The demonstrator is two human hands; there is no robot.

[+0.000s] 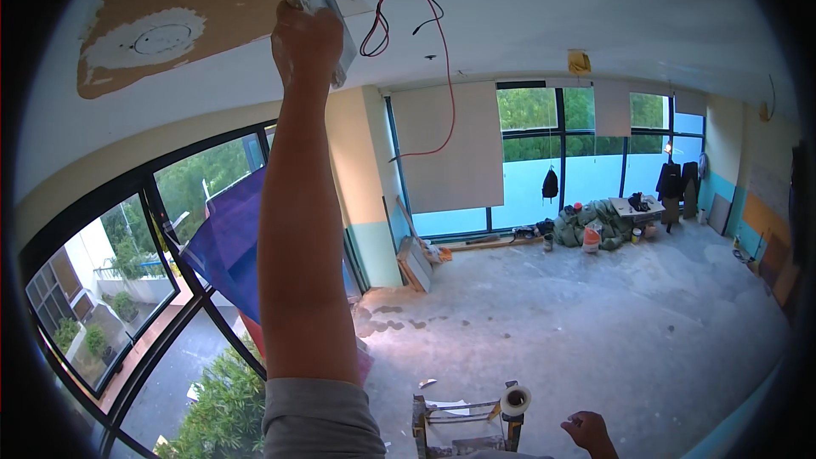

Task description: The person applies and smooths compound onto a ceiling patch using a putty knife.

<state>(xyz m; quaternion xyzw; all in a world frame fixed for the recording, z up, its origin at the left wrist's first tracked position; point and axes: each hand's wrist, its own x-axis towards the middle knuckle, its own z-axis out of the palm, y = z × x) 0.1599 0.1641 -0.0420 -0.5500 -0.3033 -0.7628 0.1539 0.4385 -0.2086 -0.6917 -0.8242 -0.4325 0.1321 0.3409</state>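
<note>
A: State the condition of the left hand [308,41].
B: The left hand is raised, its fingers clenched around a flat grey trowel [347,49]. The grip hides the handle.
A: Give the trowel's location.
B: It is at the right edge of the brown patch [212,4] in the white ceiling [544,0]; use this patch as reference. The blade lies close to the ceiling; contact cannot be determined from this view.
A: Describe the patch surface.
B: A whitish area [183,24] surrounds a circular outline near its left end.
A: State the condition of the right hand [588,433].
B: It is released, fingers loosely bent, far below the patch and to its right. The nearest item is a pale roll [515,399] at the right side of the ladder [419,415], also well below the patch.
A: Identify adjacent items.
B: A red-and-black cable [453,98] hangs just right of the patch. A black backpack [550,184] hangs farther right and lower.
</note>
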